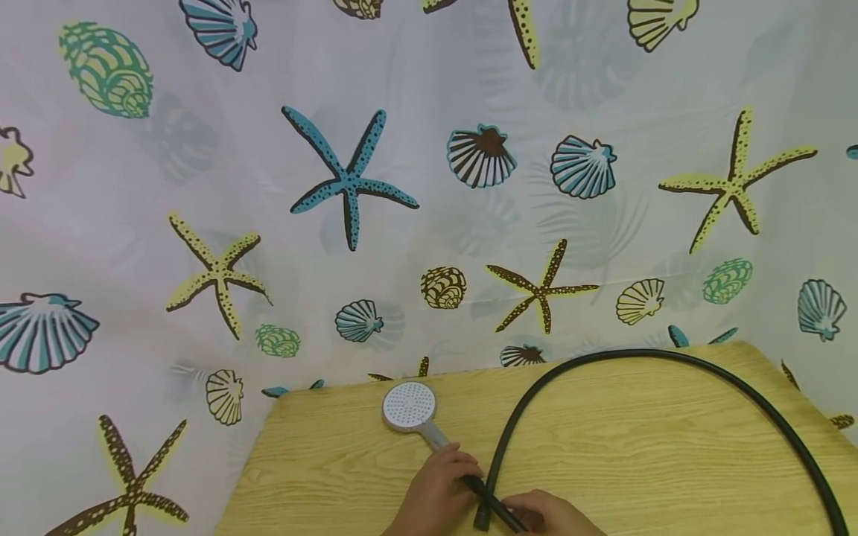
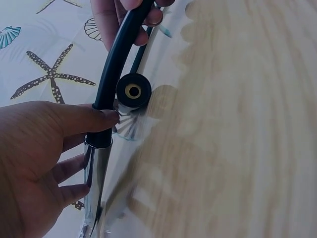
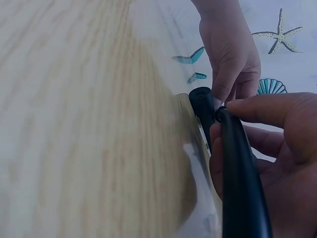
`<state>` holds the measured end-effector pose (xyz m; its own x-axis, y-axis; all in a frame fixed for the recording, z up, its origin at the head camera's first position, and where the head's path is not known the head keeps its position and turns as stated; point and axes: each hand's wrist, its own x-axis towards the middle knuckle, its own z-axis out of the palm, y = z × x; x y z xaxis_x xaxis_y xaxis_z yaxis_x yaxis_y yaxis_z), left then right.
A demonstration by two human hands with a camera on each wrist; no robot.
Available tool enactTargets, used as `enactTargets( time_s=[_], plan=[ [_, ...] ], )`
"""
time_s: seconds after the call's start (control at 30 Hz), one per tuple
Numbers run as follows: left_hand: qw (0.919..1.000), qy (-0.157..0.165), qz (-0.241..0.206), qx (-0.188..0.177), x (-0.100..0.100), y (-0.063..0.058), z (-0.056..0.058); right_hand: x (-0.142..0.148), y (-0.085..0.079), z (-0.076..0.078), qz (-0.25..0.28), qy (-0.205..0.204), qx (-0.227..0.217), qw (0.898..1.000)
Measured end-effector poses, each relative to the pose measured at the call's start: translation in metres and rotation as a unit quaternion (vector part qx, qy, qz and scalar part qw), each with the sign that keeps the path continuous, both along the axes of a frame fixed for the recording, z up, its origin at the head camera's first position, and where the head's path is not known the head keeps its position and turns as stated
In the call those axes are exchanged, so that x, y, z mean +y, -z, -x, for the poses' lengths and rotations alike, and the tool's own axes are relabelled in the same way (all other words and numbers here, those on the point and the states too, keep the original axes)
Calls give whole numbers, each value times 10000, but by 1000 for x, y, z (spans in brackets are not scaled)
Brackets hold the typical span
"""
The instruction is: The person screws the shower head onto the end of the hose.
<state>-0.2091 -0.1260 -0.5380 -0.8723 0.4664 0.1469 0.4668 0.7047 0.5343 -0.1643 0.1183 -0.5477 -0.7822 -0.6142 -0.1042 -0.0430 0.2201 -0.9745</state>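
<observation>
A hand-held shower head (image 1: 409, 407) lies with its round, white spray face up, its grey handle slanting down to my left hand (image 1: 437, 487). That hand holds the handle's lower end where a black shower hose (image 1: 643, 353) meets it. In the left wrist view my thumb (image 2: 94, 120) presses the hose's black end fitting (image 2: 101, 138), right at the chrome handle. My right hand (image 1: 553, 515) pinches the hose a short way below, between thumb and fingers. The hose's other end (image 2: 133, 91), with a brass-coloured ring inside, lies beside the joint.
The hose loops in a wide arc over the right side of the wood-grain table (image 1: 322, 461) and runs out at the lower right. A white curtain (image 1: 415, 238) printed with starfish and shells hangs behind the table's back edge and along both sides.
</observation>
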Motion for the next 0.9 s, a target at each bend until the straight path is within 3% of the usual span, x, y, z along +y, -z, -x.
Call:
enactTargets(
  time_s=[0.43,0.9],
  plan=[
    [9999,49,-107,60,-12,-2,0,9,2,-9,-44,-6,53,10000],
    [9998,85,-187,-17,-25,0,2,11,3,-16,472,-213,-184,9985]
  ],
)
